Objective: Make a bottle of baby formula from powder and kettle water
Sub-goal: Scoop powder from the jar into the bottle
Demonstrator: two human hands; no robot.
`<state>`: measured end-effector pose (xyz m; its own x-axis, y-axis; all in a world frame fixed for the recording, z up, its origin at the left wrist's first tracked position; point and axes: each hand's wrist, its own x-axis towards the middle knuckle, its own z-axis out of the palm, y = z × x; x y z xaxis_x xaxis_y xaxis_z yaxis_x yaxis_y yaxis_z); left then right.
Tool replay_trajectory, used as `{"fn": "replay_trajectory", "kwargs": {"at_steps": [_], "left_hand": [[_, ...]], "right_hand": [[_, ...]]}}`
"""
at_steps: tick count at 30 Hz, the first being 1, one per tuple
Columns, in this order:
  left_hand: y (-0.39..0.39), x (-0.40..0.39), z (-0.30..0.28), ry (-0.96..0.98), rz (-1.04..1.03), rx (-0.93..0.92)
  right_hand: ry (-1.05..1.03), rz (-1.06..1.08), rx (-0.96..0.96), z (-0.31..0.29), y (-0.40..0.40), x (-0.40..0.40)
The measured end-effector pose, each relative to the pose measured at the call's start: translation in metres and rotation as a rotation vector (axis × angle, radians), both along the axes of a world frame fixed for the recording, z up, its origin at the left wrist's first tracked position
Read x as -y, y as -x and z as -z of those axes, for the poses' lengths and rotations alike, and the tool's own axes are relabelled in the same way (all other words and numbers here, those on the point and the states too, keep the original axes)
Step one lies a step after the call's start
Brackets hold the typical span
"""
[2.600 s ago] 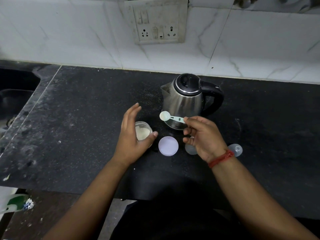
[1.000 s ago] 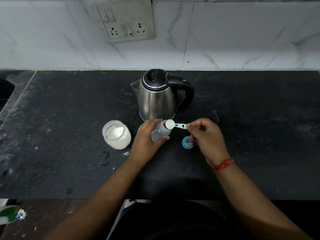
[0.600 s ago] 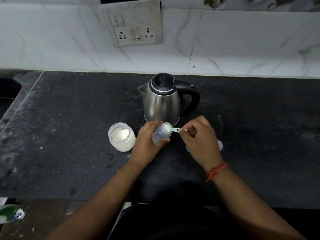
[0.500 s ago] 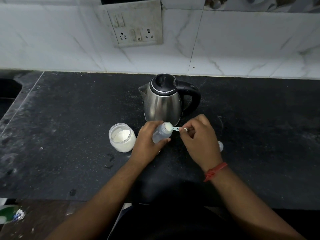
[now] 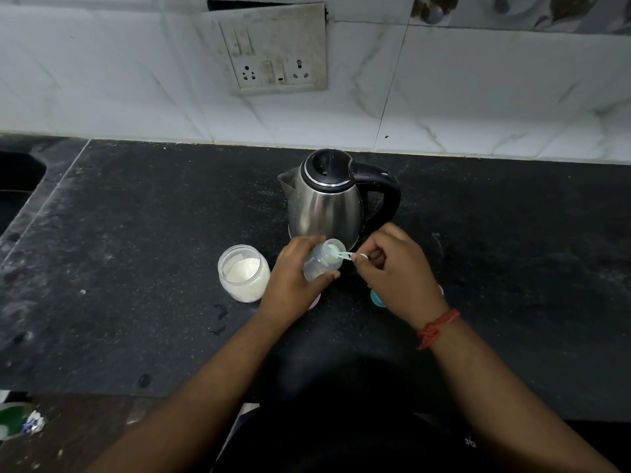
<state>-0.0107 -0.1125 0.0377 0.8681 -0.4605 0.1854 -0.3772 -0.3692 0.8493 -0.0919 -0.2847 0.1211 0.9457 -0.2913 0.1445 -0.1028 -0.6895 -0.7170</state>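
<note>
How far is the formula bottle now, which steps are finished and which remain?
Done: powder jar open, bottle uncapped. In hand: left hand tilts the bottle while right hand tips the scoop into its mouth. Left: water from the closed kettle, then capping.

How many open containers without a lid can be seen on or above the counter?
2: the powder jar standing left of the left hand, and the baby bottle held tilted in it. The kettle is closed.
</note>
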Motion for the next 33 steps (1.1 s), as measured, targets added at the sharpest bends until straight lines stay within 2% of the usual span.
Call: {"fn": "replay_trajectory", "kwargs": {"at_steps": [5, 8, 13, 18, 20, 28, 33], "left_hand": [[0.002, 0.002, -0.001, -0.013, 0.011, 0.015], [0.003, 0.002, -0.001, -0.010, 0.013, 0.008], [0.005, 0.005, -0.003, -0.018, 0.028, 0.012], [0.008, 0.007, -0.004, -0.026, 0.044, 0.004], [0.009, 0.008, -0.004, -0.018, 0.046, -0.007], [0.014, 0.012, -0.007, -0.004, 0.066, -0.080], [0.020, 0.017, -0.003, -0.037, 0.066, -0.135]], "right_hand": [[0.046, 0.012, -0.003, 0.000, 0.002, 0.004], [-0.012, 0.028, 0.010, -0.001, 0.004, 0.005], [0.106, -0.002, 0.053, 0.000, 0.010, 0.004], [0.053, 0.002, 0.028, -0.002, 0.012, 0.009], [-0.058, 0.067, 0.022, -0.002, 0.014, 0.013], [-0.845, 0.286, -0.055, -0.006, 0.023, 0.021], [-1.122, 0.368, -0.028, -0.008, 0.026, 0.026]]}}
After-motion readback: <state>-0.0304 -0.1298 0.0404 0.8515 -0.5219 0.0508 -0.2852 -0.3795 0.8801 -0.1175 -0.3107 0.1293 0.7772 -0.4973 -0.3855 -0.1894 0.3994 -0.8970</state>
